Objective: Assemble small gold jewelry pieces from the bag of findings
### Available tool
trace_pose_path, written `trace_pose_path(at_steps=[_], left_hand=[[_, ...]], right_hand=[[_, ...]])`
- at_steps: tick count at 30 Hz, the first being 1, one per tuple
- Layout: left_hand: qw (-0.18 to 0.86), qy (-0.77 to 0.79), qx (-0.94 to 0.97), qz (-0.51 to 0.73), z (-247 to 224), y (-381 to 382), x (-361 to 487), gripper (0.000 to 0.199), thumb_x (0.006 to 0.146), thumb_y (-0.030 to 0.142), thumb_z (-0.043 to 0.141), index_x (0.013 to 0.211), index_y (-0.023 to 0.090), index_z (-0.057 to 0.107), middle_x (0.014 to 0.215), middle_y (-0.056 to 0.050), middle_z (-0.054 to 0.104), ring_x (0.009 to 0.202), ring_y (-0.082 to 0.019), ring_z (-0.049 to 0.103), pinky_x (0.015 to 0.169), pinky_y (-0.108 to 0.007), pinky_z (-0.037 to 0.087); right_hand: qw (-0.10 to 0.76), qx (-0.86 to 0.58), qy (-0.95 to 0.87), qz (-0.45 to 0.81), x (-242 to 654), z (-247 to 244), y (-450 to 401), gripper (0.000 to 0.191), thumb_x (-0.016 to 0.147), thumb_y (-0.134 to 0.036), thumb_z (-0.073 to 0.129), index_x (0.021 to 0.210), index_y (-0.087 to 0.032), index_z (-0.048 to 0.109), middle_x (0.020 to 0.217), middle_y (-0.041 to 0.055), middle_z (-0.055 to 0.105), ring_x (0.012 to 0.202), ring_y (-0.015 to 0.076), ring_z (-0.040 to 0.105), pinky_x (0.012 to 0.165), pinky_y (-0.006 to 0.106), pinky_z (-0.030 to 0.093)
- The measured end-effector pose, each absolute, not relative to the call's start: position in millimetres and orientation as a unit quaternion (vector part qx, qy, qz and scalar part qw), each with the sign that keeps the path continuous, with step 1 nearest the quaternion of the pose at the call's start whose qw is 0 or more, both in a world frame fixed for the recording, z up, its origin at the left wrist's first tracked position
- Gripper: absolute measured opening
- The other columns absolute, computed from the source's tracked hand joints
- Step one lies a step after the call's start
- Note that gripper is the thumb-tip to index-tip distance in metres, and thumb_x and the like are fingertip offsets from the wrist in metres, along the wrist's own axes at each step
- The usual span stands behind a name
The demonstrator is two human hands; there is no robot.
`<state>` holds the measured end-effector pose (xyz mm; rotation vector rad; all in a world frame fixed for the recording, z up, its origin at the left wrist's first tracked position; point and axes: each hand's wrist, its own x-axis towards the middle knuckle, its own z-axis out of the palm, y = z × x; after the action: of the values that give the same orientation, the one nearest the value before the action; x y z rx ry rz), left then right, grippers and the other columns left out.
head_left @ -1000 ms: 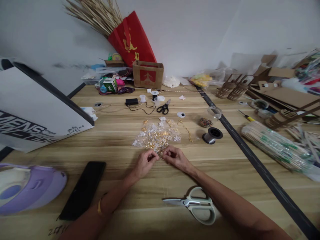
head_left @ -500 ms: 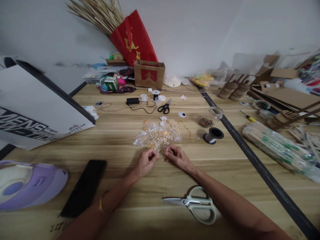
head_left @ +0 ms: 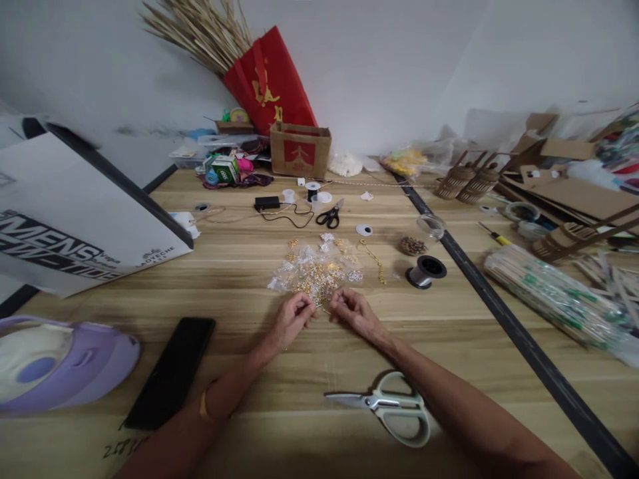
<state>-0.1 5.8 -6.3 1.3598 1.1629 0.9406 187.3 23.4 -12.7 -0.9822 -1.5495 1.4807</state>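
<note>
My left hand and my right hand face each other at the near edge of a pile of small gold and silver jewelry findings, some in clear plastic bags. Each has its fingers pinched together. A tiny gold-coloured bit shows between the fingertips, too small to name. A gold chain lies right of the pile. Nearer my body, below the right hand, rest scissors with pale green handles. A spool of fine wire stands to the right, beside an open clear jar of mixed beads.
A black phone and a purple-and-white container lie at left, near a large white box. Black scissors and a power adapter are farther back. Bagged sticks lie at right.
The view has shifted very slightly. Both hands stay at the pile's near edge, fingers still pinched, with only small finger movement.
</note>
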Motion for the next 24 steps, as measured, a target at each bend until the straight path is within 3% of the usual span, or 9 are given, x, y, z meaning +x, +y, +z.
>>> trace_pose_path(at_steps=[8,15,24], left_hand=[[0.536,0.476,0.593,0.367,2.9,6.3,1.1,0.023,0.079,0.037,0.056,0.082,0.014,0.058,0.067,-0.001,0.061,0.049,-0.007,0.046,0.045,-0.018,0.036],[0.491,0.476,0.628,0.372,-2.3,8.8,5.3,0.016,0.073,0.027,0.064,0.080,0.013,0.067,0.075,-0.005,0.069,0.070,-0.016,0.061,0.065,-0.025,0.047],[0.469,0.490,0.644,0.355,-4.0,8.1,7.0,0.009,0.073,0.020,0.059,0.072,0.013,0.065,0.063,-0.001,0.062,0.059,-0.013,0.054,0.057,-0.022,0.041]], right_hand=[[0.375,-0.369,-0.617,0.585,186.8,-14.3,24.3,0.033,0.080,-0.050,0.058,0.079,-0.018,0.050,0.056,-0.0055,0.044,0.050,0.0101,0.048,0.051,0.023,0.043],[0.365,-0.363,-0.621,0.591,187.0,-11.9,23.2,0.032,0.081,-0.049,0.058,0.079,-0.018,0.051,0.058,-0.0039,0.045,0.053,0.0106,0.047,0.053,0.023,0.043],[0.375,-0.338,-0.632,0.588,187.1,-7.8,21.7,0.028,0.082,-0.044,0.059,0.078,-0.017,0.053,0.069,-0.0006,0.050,0.058,0.0107,0.047,0.054,0.023,0.039]])
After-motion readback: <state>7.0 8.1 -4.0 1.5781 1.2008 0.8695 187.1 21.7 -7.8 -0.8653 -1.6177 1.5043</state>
